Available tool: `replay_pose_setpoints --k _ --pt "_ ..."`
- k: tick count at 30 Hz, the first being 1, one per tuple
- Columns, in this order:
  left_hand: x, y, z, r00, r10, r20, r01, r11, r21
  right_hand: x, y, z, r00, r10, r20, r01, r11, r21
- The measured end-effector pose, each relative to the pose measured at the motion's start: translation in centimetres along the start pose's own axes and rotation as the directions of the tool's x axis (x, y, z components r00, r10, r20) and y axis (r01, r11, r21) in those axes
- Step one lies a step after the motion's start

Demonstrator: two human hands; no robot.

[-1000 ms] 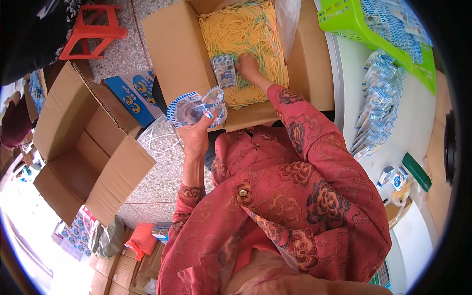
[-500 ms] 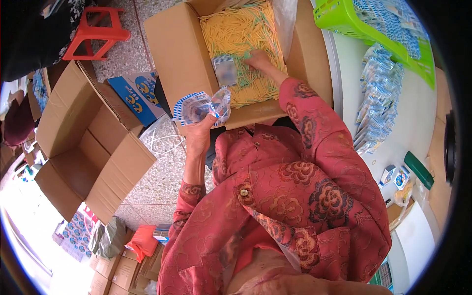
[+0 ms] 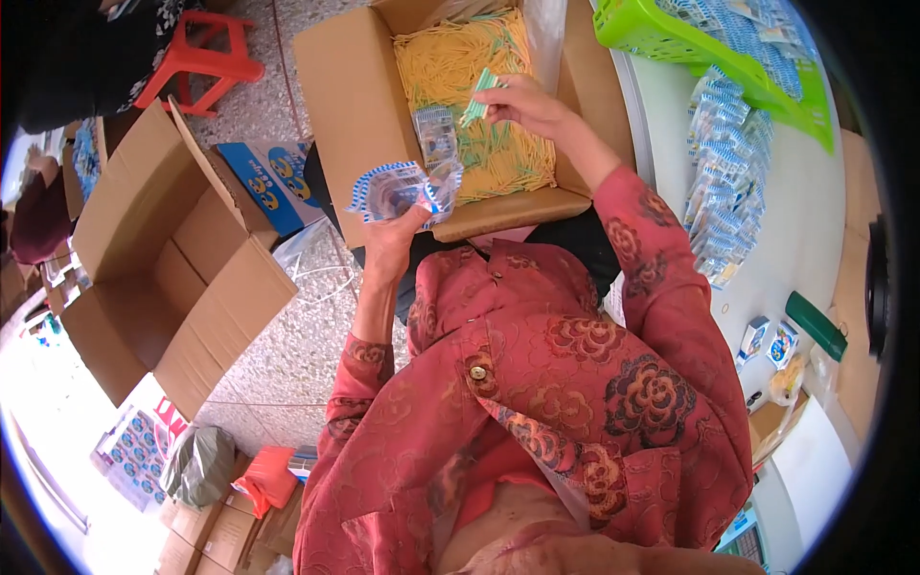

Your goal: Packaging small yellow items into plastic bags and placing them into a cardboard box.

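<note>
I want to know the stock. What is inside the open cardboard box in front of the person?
The cardboard box holds a heap of thin yellow sticks with some green ones, and one small clear packet on top. The heap covers the bottom.

Left hand point(image 3: 398, 235) raised in front of chest, forearm upright, fingers curled shut in a grip; right hand point(image 3: 522, 103) reached further forward and higher, arm bent at elbow, thumb and fingers pinched together; both sleeves red floral.
</note>
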State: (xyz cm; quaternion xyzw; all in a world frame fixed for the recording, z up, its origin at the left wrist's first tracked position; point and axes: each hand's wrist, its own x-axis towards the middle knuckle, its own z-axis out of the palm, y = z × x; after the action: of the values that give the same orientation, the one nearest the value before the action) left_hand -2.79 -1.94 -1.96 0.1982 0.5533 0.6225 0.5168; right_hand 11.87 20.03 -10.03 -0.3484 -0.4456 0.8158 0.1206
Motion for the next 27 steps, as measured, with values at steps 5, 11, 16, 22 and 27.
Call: replay_pose_setpoints --k 5,11,16,22,27 --pt "0.4 -1.2 0.1 0.999 0.001 0.037 -0.002 0.999 0.033 -7.4 -8.4 5.0 0.979 -0.173 0.107 0.179 0.983 -0.045" --pt "0.2 0.1 2.2 0.999 -0.001 0.054 0.001 1.000 0.007 -11.5 -11.1 8.0 0.966 -0.178 0.189 0.223 0.943 -0.248" --pt "-0.2 0.5 2.6 0.992 0.070 0.101 -0.074 0.997 0.036 -12.0 -11.2 8.7 0.969 -0.168 0.183 0.223 0.911 -0.345" --pt "-0.4 0.8 2.7 0.991 0.051 0.123 -0.060 0.995 0.075 -12.4 -10.9 9.6 0.939 -0.278 0.201 0.340 0.824 -0.453" --pt "-0.4 1.0 3.0 0.991 0.044 0.127 -0.046 0.999 0.011 -12.7 -10.3 9.8 0.886 -0.414 0.206 0.451 0.671 -0.589"
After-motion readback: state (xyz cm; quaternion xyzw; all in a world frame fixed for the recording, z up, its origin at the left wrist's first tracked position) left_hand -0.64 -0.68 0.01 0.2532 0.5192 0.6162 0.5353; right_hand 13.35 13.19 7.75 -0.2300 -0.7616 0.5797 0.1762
